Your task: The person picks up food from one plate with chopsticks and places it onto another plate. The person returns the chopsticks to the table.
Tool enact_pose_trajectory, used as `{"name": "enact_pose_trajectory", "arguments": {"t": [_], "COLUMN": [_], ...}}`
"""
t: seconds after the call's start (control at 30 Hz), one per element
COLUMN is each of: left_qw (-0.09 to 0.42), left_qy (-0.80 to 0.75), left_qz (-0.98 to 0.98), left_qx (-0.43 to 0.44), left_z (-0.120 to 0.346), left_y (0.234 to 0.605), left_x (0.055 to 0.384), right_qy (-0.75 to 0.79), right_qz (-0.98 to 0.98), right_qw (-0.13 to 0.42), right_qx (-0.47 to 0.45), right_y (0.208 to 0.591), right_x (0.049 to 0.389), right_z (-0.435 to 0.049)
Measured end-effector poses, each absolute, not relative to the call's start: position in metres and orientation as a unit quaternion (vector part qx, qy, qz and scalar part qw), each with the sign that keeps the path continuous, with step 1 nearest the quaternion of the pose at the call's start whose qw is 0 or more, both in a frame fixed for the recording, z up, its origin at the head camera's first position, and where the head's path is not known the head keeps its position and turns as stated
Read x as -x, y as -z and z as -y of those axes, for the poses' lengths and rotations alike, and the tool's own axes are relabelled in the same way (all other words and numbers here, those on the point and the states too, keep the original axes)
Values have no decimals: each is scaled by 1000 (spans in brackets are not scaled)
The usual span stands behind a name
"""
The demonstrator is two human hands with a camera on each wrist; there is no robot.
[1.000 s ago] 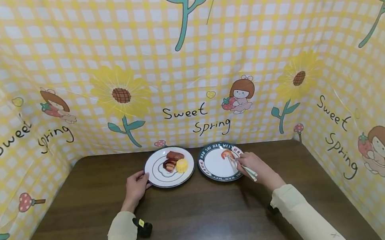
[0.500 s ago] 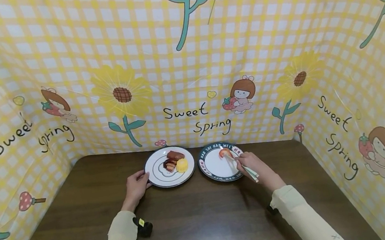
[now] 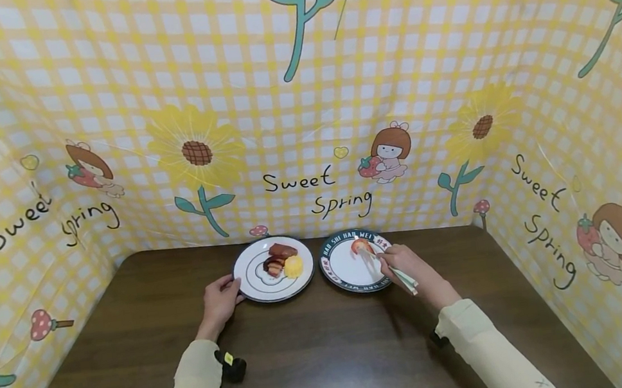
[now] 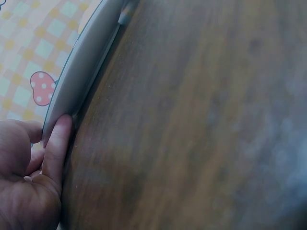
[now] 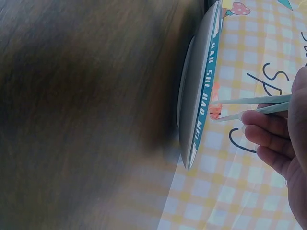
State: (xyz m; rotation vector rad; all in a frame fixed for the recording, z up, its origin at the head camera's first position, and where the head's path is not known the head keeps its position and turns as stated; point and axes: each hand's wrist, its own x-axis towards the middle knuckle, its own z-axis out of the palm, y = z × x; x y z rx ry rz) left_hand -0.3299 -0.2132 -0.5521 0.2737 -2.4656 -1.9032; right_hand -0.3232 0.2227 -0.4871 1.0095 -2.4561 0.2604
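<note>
In the head view, my left hand [image 3: 221, 303] pinches the left rim of a white plate [image 3: 254, 282]. One finger [image 4: 58, 139] lies against the plate's underside in the left wrist view. On that plate sit a brown sausage-like piece [image 3: 283, 251], a dark, striped meat-like piece [image 3: 273, 268] and a yellow lump [image 3: 293, 267]. My right hand [image 3: 410, 266] holds a pair of pale green and white chopsticks [image 5: 261, 101] over a green-rimmed plate [image 3: 350, 273]. Their tips are at an orange-red shrimp-like piece [image 3: 361, 246] near that plate's far side.
Both plates stand side by side at the back of a brown wooden table [image 3: 320, 361], a narrow gap between them. A yellow checked cloth [image 3: 290, 119] rises behind and along both sides. Each wrist carries a small black camera [image 3: 232, 368].
The orange-red shrimp-like piece has shifted slightly left and toward the far rim, with the chopstick tips at it. The left hand and its plate have stayed in place.
</note>
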Motion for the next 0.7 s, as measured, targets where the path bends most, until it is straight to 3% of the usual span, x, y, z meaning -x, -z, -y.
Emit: {"name": "enact_pose_trajectory", "arguments": {"t": [0.7], "left_qw": [21], "left_qy": [613], "left_qz": [785], "left_qx": [-92], "left_z": [211], "left_y": [554], "left_x": [333], "right_qy": [-130], "right_qz": [861], "right_qw": [282], "right_qx": [-402], "right_y": [491], "right_x": [321], "right_z": [-219]}}
